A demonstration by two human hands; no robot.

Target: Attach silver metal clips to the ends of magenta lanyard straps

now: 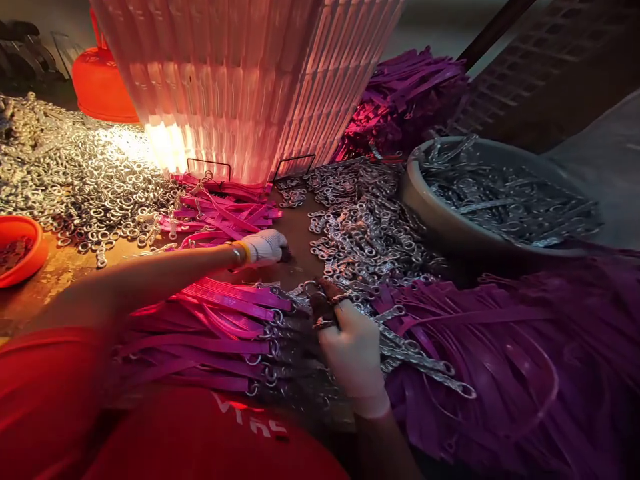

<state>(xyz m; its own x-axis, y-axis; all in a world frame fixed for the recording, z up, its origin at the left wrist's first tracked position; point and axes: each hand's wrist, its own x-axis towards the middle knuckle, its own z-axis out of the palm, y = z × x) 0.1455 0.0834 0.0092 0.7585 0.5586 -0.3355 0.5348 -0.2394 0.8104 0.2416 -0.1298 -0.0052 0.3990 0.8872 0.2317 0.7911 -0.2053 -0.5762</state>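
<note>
My left hand, in a white glove, has its fingers curled together over the brown table, just below a bundle of pink straps. Whatever its fingers hold is hidden. My right hand, gloved with dark fingertips, pinches a small metal chain piece whose ring shows at the fingertips. Pink and purple straps with metal rings lie in a row before my body. Beside and behind my right hand are short twisted chains, some sticking out to its right.
A heap of metal rings and chains spreads at left, near an orange bowl and a red lamp. Ribbed clear plastic stands at the back. A grey tub holds chains; purple straps are piled at right.
</note>
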